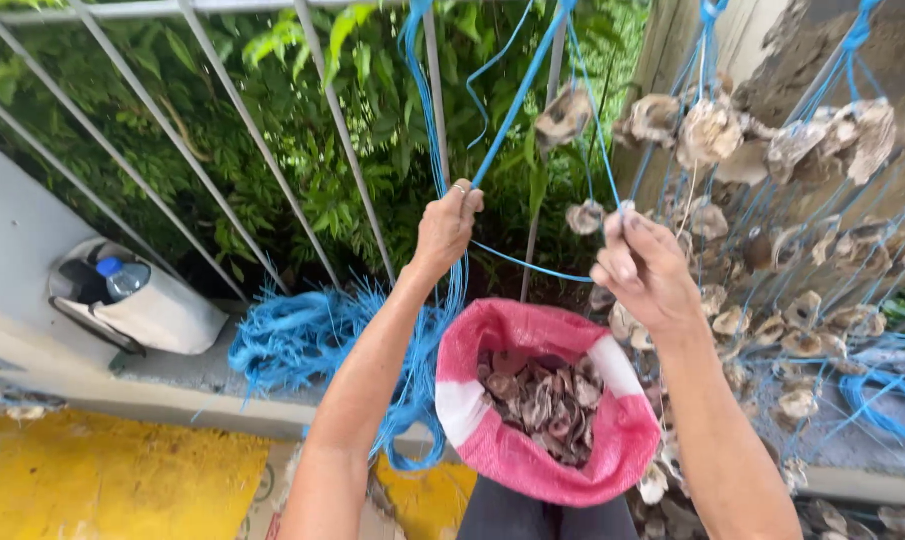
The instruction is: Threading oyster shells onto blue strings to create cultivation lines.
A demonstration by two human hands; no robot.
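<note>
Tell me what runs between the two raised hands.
In the head view, a taut blue cord spans from the left hand to the right hand, above the pink sack.

A sack (543,400) holding shells (545,402) sits below and between the left hand (445,225) and right hand (645,268), with a rope pile (303,335) to its left, strung shells (773,230) at right, and railing (263,140) behind.

The left hand (447,225) grips a taut blue cord (518,100) rising toward 12 o'clock. At 3 o'clock from it, the right hand (641,268) pinches the same cord's end. Below, at 6 o'clock, a pink sack (493,420) holds shells (548,400). Strung shells (793,300) hang at 2 o'clock.
</note>
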